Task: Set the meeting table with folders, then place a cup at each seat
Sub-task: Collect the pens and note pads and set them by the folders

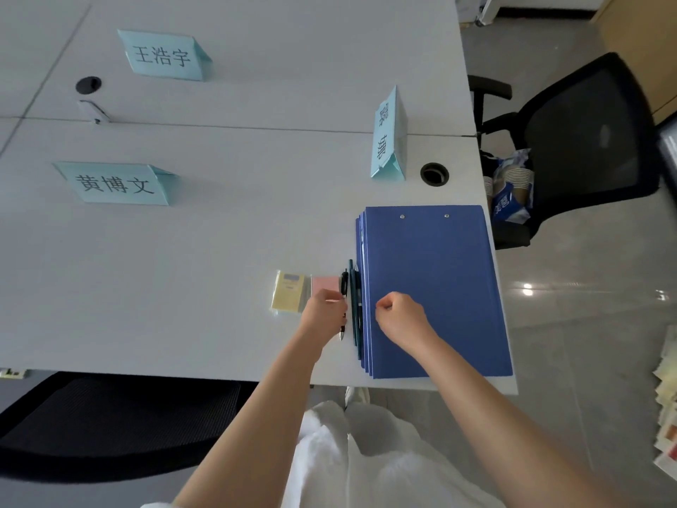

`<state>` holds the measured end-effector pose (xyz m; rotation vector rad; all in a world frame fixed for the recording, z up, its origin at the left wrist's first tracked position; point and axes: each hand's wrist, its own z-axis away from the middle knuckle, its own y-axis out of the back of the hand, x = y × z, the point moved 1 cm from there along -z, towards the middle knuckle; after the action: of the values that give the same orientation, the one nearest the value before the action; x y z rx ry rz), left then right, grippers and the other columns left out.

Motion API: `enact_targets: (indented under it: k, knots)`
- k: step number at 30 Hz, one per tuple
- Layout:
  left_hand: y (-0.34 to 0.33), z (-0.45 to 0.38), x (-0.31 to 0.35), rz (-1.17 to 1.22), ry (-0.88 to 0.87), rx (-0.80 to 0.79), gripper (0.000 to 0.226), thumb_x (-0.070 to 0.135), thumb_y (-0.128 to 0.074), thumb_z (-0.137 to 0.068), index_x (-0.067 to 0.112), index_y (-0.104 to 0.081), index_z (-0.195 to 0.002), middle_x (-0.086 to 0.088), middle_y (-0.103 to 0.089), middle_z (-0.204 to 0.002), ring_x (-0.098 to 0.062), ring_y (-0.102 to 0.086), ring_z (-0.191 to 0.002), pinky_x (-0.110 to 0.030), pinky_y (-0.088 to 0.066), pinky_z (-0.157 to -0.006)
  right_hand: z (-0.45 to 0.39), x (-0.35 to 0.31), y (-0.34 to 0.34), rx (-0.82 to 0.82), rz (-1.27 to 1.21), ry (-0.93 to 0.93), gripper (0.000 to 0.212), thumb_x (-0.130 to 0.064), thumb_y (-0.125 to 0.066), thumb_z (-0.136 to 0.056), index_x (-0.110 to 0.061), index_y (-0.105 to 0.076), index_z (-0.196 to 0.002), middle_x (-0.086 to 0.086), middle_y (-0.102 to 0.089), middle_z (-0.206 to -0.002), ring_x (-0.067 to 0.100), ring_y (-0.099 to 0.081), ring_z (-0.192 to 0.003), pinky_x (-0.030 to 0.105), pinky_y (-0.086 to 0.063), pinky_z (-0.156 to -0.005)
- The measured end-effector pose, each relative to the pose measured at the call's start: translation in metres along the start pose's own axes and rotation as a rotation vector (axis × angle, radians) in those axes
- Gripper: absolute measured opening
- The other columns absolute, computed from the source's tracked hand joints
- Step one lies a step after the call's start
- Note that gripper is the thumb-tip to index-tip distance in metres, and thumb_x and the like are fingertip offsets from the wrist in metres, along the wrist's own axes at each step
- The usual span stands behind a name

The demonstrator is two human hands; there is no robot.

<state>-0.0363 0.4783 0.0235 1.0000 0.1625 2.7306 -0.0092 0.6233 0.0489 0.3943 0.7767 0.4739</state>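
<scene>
A stack of blue folders (pixel 432 287) lies at the table's (pixel 219 251) near right corner, its long right side almost flush with the right edge and its short end close to the near edge; the broad middle and left of the surface lie open. Three pale blue name cards (pixel 121 183) stand farther in, one near the right edge by a round cable hole (pixel 434 173). Pens (pixel 354 306) lie along the stack's left side, with yellow and pink sticky notes (pixel 289 297) beside them. The left hand (pixel 326 309) curls round a black pen (pixel 343 306). The right hand (pixel 399 313) is fisted over the top folder, holding nothing. Paper cups (pixel 511 188) in a wrapper rest on an office chair (pixel 571 148) off the right edge, above grey tiled floor
</scene>
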Motion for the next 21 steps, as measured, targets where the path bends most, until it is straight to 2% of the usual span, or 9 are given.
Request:
enact_targets:
  k: [3,7,10,13,18,21]
  knots:
    - [0.003,0.014,0.003,-0.005,-0.063,-0.018,0.021,0.005,-0.049,-0.09,0.014,-0.059,-0.107,-0.006,-0.067,-0.093,-0.018,-0.062,-0.069,-0.029,-0.051,-0.069,0.012,0.016,0.005,0.034,-0.076,-0.015,0.022,-0.019,-0.04,-0.092,-0.013,-0.06,-0.101,0.006,-0.067,-0.099,0.023,-0.063,-0.092,0.039,-0.054,-0.081]
    - [0.0,0.034,0.008,-0.102,-0.179,-0.043,0.021,0.001,-0.048,-0.089,0.016,-0.061,-0.096,-0.007,-0.068,-0.087,-0.019,-0.061,-0.066,-0.031,-0.049,-0.065,0.033,0.034,0.013,0.125,-0.198,-0.03,0.027,-0.021,-0.046,-0.093,-0.015,-0.057,-0.116,0.001,-0.065,-0.109,0.02,-0.062,-0.099,0.04,-0.053,-0.09]
    - [-0.008,0.05,0.009,-0.255,-0.303,-0.042,0.022,0.0,-0.048,-0.088,0.012,-0.063,-0.099,-0.006,-0.067,-0.081,-0.016,-0.057,-0.064,-0.023,-0.044,-0.058,0.05,0.048,0.021,0.192,-0.274,-0.054,0.029,-0.019,-0.049,-0.093,-0.015,-0.053,-0.122,0.002,-0.063,-0.113,0.02,-0.062,-0.101,0.041,-0.053,-0.092]
    - [-0.025,0.061,0.006,-0.331,-0.349,-0.068,0.021,0.003,-0.049,-0.091,0.014,-0.063,-0.102,-0.005,-0.066,-0.084,-0.015,-0.058,-0.066,-0.016,-0.043,-0.052,0.062,0.071,0.035,0.238,-0.293,-0.058,0.028,-0.021,-0.05,-0.093,-0.018,-0.054,-0.121,0.002,-0.064,-0.112,0.02,-0.063,-0.101,0.042,-0.053,-0.092]
    - [-0.074,0.071,0.003,-0.415,-0.376,-0.139,0.022,0.008,-0.051,-0.09,0.029,-0.058,-0.09,-0.005,-0.066,-0.092,-0.024,-0.063,-0.077,-0.026,-0.046,-0.057,0.069,0.117,0.073,0.31,-0.426,-0.101,0.027,-0.018,-0.054,-0.091,-0.016,-0.056,-0.117,0.001,-0.065,-0.098,0.02,-0.067,-0.089,0.046,-0.055,-0.087]
    - [-0.119,0.076,0.009,-0.467,-0.395,-0.169,0.02,0.011,-0.051,-0.092,0.028,-0.058,-0.097,-0.004,-0.066,-0.096,-0.023,-0.064,-0.079,-0.023,-0.048,-0.062,0.068,0.148,0.105,0.321,-0.471,-0.107,0.024,-0.017,-0.053,-0.091,-0.017,-0.055,-0.115,0.004,-0.066,-0.095,0.024,-0.067,-0.091,0.046,-0.055,-0.085]
